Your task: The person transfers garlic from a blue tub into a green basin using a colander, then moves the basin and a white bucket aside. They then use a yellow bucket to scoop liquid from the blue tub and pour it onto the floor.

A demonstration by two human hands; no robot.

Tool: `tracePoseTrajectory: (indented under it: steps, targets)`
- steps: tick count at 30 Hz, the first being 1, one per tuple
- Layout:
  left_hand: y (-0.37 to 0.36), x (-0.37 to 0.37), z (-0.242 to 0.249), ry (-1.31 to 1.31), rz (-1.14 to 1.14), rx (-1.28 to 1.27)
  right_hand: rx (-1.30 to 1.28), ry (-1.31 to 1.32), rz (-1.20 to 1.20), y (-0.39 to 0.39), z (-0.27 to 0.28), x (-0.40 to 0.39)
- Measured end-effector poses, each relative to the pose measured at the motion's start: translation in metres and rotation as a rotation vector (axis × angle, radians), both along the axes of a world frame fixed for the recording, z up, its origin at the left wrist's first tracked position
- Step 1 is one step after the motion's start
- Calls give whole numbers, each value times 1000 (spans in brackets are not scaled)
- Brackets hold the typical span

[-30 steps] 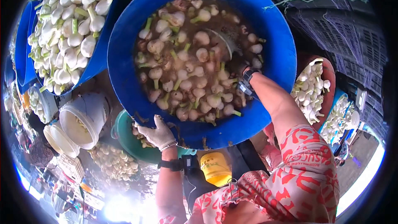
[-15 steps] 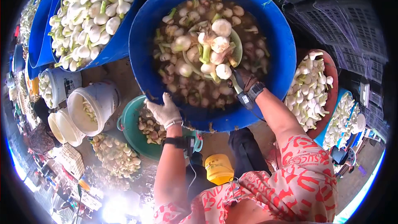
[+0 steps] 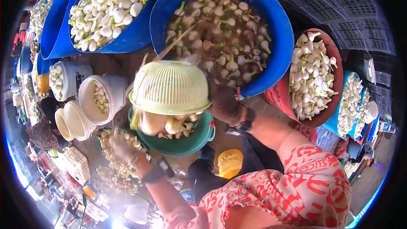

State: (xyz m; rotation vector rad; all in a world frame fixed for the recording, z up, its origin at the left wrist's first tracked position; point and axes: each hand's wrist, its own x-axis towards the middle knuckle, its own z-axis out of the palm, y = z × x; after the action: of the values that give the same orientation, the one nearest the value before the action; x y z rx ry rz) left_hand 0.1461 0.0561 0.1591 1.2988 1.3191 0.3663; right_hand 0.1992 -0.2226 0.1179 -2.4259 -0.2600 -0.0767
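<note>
While the right hand [image 3: 224,101] gripped the tipped colander [image 3: 169,87] right above the green basin [image 3: 199,138], the gloved left hand [image 3: 121,146] hung blurry, holding nothing clear.

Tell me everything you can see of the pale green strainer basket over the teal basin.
The strainer basket looks like pale yellow-green plastic, round, with a grid of small holes and a thicker rim. It is turned upside down, domed bottom toward the camera, above the teal basin. White bulbs are dropping from under its rim into that basin. The right hand grips its right edge. The gloved left hand, blurred, is lower left and apart from it.
</note>
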Motion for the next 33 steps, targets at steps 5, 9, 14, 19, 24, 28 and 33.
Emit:
tracePoseTrajectory:
  steps: [5, 9, 14, 19, 24, 28, 33]
  targets:
    - [66, -42, -58, 72, -389, 708, -8, 13, -39, -13, -7, 48]
    - [-68, 86, -82, -117, -491, 379, -160, 45, -255, -114, -43, 145]
    - [-154, 152, -186, 337, -664, 733, -533, 521, -536, -245, -146, 256]
    - [-162, 161, -168, 306, -639, 564, -441, 500, -564, -199, -268, 279]
    - [-160, 164, -165, 352, -600, 448, -53, 563, -601, -168, -376, 253]
    - [-159, 162, -168, 337, -618, 454, 548, 967, -355, -141, -283, 254]
    - [-156, 158, -169, 347, -597, 464, 839, 1260, -414, -135, -237, 240]
